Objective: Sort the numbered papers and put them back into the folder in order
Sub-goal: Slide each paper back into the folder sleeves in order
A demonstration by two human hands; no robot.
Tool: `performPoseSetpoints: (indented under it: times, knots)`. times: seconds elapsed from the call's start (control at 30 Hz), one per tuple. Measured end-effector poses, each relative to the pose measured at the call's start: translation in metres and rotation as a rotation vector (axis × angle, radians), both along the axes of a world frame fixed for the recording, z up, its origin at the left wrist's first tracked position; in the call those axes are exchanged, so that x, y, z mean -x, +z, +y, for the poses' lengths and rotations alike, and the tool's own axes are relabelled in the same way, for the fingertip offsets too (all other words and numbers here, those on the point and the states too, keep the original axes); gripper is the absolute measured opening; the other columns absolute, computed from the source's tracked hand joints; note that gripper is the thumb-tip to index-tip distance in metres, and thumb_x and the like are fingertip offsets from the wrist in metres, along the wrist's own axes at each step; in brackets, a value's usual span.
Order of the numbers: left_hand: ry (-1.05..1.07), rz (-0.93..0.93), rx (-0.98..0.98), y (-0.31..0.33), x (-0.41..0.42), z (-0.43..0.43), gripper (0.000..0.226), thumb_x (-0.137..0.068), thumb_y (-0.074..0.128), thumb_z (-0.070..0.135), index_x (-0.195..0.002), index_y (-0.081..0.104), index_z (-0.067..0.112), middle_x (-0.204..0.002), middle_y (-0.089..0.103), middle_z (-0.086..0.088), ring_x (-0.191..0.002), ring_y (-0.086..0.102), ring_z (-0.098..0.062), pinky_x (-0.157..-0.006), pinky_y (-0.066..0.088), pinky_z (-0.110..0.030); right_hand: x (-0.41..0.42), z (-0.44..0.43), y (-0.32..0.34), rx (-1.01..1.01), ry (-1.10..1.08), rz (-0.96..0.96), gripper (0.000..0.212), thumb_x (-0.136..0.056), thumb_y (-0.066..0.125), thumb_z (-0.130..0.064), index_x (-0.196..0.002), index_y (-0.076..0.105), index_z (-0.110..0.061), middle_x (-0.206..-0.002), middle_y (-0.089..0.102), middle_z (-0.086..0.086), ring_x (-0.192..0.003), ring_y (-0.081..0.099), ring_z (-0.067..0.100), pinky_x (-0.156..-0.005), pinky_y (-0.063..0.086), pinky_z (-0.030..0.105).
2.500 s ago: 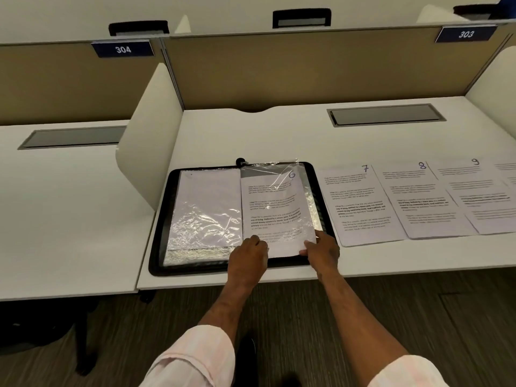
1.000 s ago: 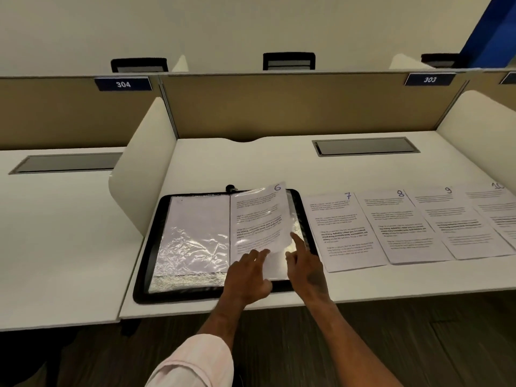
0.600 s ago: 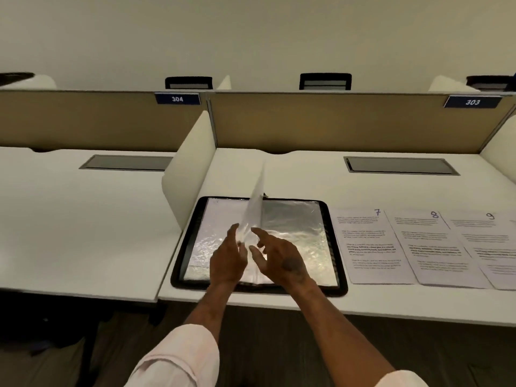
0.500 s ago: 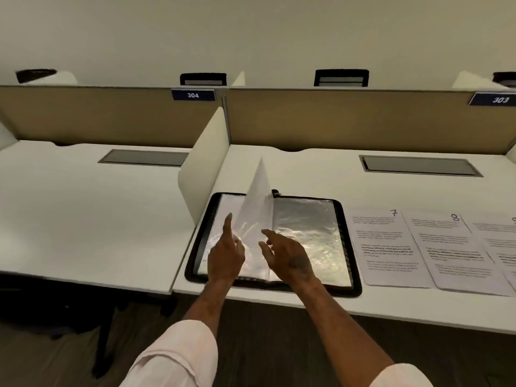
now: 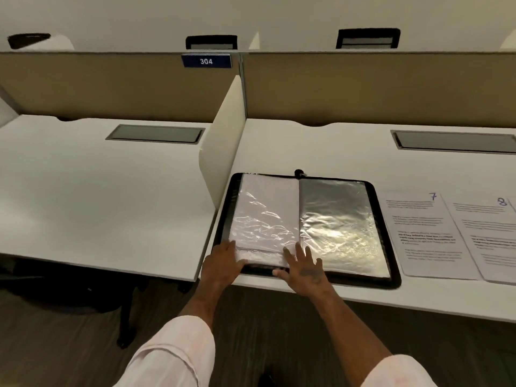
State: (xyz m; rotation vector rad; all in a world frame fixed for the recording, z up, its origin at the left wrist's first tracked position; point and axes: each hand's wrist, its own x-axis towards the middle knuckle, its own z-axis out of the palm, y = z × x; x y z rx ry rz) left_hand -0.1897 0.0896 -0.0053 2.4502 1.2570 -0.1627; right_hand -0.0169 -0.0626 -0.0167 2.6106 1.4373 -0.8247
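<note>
A black folder (image 5: 391, 263) lies open on the white desk, its clear plastic sleeves showing. The left page (image 5: 265, 216) holds white paper seen from the back; the right sleeve (image 5: 340, 222) looks empty and shiny. My left hand (image 5: 220, 265) rests on the folder's near left corner, fingers laid over the left page's bottom edge. My right hand (image 5: 303, 268) lies flat with spread fingers at the spine's near end. Paper 7 (image 5: 421, 233) and paper 8 (image 5: 494, 236) lie face up to the right of the folder.
A white divider panel (image 5: 223, 141) stands just left of the folder, with a second desk (image 5: 97, 191) beyond it. A beige partition (image 5: 363, 88) closes off the back. Grey cable hatches (image 5: 452, 141) sit in both desks. The desk's near edge is right below my hands.
The sleeve holding paper 6 has been turned over from the right side to the left and now lies flat. Both hands came down onto the folder's near edge. My view shifted left.
</note>
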Motion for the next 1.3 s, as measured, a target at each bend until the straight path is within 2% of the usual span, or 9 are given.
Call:
performPoseSetpoints:
  times: [0.2, 0.37, 0.57, 0.77, 0.83, 0.9, 1.0, 1.1, 1.3]
  knots:
    - [-0.089, 0.127, 0.039, -0.008, 0.003, 0.015, 0.074, -0.090, 0.049, 0.064, -0.148, 0.031, 0.021, -0.159, 0.020, -0.006, -0.141, 0.029, -0.030, -0.108, 0.038, -0.049, 0.002, 0.000, 0.000, 0.041, -0.004, -0.004, 0.081, -0.090, 0.022, -0.074, -0.155, 0.002, -0.031, -0.161, -0.014, 0.007, -0.148, -0.010, 0.031, -0.117, 0.002, 0.056]
    - [-0.177, 0.102, -0.071, 0.010, -0.020, 0.019, 0.084, -0.094, 0.040, 0.065, -0.157, 0.003, 0.023, -0.164, -0.005, -0.008, -0.151, 0.001, -0.028, -0.119, 0.018, -0.048, -0.011, -0.002, 0.019, -0.083, -0.051, -0.129, 0.122, -0.047, -0.031, -0.087, -0.153, -0.007, -0.032, -0.160, -0.017, 0.010, -0.148, -0.009, 0.032, -0.116, 0.005, 0.056]
    - [-0.299, -0.019, -0.174, 0.034, -0.077, 0.002, 0.086, -0.095, 0.031, 0.067, -0.154, -0.015, 0.024, -0.156, -0.030, -0.006, -0.149, -0.020, -0.027, -0.119, -0.004, -0.051, -0.054, -0.025, 0.045, -0.208, -0.189, -0.229, 0.113, -0.052, -0.032, -0.086, -0.152, -0.012, -0.036, -0.159, -0.023, 0.008, -0.148, -0.014, 0.031, -0.116, 0.002, 0.056]
    - [-0.401, -0.093, -0.259, 0.049, -0.145, -0.038, 0.096, -0.073, -0.012, 0.084, -0.150, -0.025, 0.029, -0.156, -0.032, -0.004, -0.145, -0.027, -0.021, -0.118, -0.006, -0.050, -0.102, -0.075, 0.065, -0.272, -0.301, -0.301, 0.102, -0.069, -0.020, -0.086, -0.153, 0.003, -0.032, -0.160, -0.009, 0.012, -0.148, -0.001, 0.036, -0.114, 0.010, 0.060]
    - [-0.421, -0.113, -0.264, 0.050, -0.169, -0.055, 0.099, -0.065, -0.022, 0.085, -0.148, -0.028, 0.030, -0.156, -0.032, -0.004, -0.145, -0.027, -0.021, -0.119, -0.005, -0.050, -0.120, -0.094, 0.068, -0.254, -0.306, -0.317, 0.097, -0.070, -0.020, -0.084, -0.151, -0.008, -0.032, -0.159, -0.016, 0.010, -0.148, -0.007, 0.034, -0.115, 0.006, 0.059]
    - [-0.426, -0.139, -0.253, 0.050, -0.191, -0.072, 0.100, -0.065, -0.023, 0.085, -0.149, -0.026, 0.030, -0.156, -0.031, -0.004, -0.146, -0.025, -0.022, -0.119, -0.004, -0.051, -0.138, -0.111, 0.068, -0.233, -0.318, -0.324, 0.092, -0.074, -0.014, -0.082, -0.150, -0.012, -0.031, -0.156, -0.020, 0.010, -0.148, -0.006, 0.034, -0.114, 0.007, 0.060]
    - [-0.426, -0.159, -0.242, 0.050, -0.226, -0.104, 0.100, -0.065, -0.022, 0.086, -0.148, -0.024, 0.031, -0.155, -0.030, -0.002, -0.144, -0.027, -0.021, -0.119, -0.006, -0.051, -0.171, -0.143, 0.072, -0.228, -0.363, -0.310, 0.084, -0.086, 0.002, -0.077, -0.154, 0.005, -0.028, -0.159, -0.003, 0.015, -0.147, 0.012, 0.038, -0.110, 0.019, 0.063]
    - [-0.420, -0.150, -0.251, 0.050, -0.257, -0.133, 0.104, -0.063, -0.024, 0.086, -0.149, -0.023, 0.028, -0.156, -0.028, -0.003, -0.144, -0.028, -0.021, -0.117, -0.009, -0.049, -0.208, -0.173, 0.066, -0.244, -0.327, -0.329, 0.083, -0.079, -0.001, -0.078, -0.146, -0.020, -0.034, -0.153, -0.028, 0.007, -0.147, -0.015, 0.031, -0.115, -0.001, 0.057]
    - [-0.404, -0.119, -0.252, 0.044, -0.302, -0.184, 0.103, -0.065, -0.022, 0.085, -0.150, -0.024, 0.026, -0.157, -0.030, -0.003, -0.143, -0.028, -0.019, -0.117, -0.009, -0.047, -0.257, -0.220, 0.051, -0.263, -0.327, -0.297, 0.094, -0.069, -0.019, -0.083, -0.148, -0.016, -0.032, -0.156, -0.022, 0.008, -0.147, -0.013, 0.032, -0.115, 0.002, 0.058]
